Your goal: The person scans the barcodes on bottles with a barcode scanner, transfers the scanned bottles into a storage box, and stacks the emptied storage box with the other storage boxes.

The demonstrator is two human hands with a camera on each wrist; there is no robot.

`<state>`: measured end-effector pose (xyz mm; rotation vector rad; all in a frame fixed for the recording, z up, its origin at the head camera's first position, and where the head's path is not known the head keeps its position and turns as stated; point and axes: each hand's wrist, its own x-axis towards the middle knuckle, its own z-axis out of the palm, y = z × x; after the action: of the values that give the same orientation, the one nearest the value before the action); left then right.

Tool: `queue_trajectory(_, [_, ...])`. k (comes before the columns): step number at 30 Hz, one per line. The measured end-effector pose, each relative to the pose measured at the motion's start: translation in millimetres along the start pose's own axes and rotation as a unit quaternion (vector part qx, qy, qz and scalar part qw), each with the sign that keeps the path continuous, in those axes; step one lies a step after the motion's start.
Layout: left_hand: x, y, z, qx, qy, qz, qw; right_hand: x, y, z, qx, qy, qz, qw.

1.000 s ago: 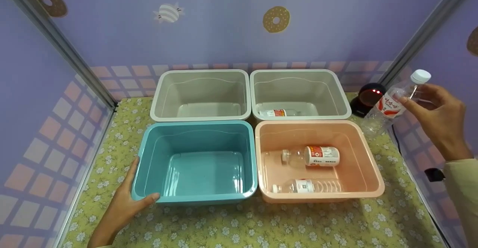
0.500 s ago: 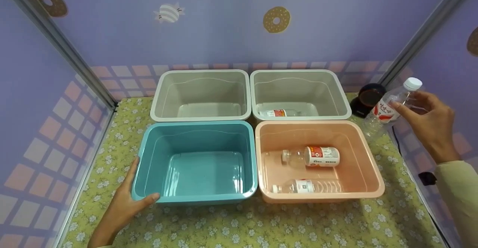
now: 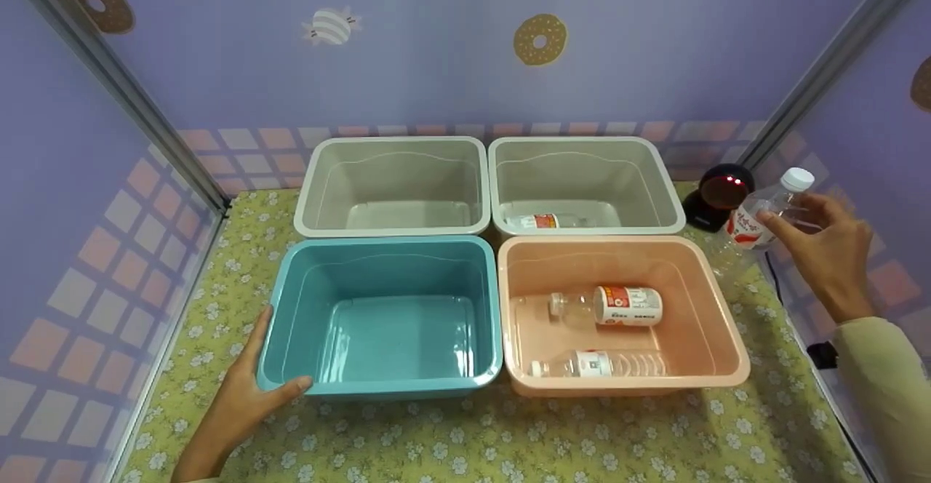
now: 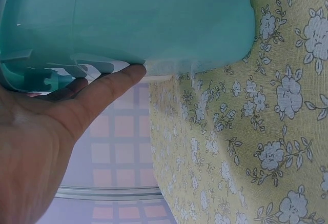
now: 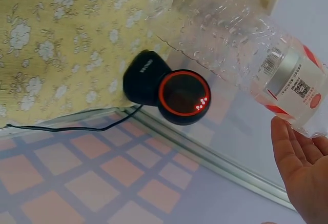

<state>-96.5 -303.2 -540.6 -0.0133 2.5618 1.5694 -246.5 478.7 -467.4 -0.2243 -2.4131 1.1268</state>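
My right hand (image 3: 829,257) grips a clear plastic bottle (image 3: 749,236) with a white cap and a red-and-white label. The bottle leans, cap up, beside a black barcode scanner (image 3: 720,190). In the right wrist view, the label's barcode and QR code on the bottle (image 5: 287,80) show, and red lights glow on the scanner (image 5: 184,98). My left hand (image 3: 244,388) rests on the near left corner of the blue bin (image 3: 378,385), fingers along its side and thumb at the front. The left wrist view shows the left hand (image 4: 56,126) with straight fingers against the bin wall.
A pink bin (image 3: 625,381) holds two bottles lying down. Behind stand two grey bins; the right grey bin (image 3: 582,145) has a bottle in it, the left grey bin (image 3: 393,145) none. A flowered cloth (image 3: 465,439) covers the table. Purple panels (image 3: 436,54) enclose the back and sides.
My right hand has moved the bottle down and a little left, toward the front of the scanner. The scanner's red lights went dark, then lit again. My left hand stays put.
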Motion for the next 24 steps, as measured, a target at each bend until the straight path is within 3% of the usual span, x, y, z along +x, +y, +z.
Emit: queue_trajectory(24, [-1.7,0.8,1.1,-0.004,0.001,0.001,1.0,0,32,8,-0.04,0.006,0.023,0.999])
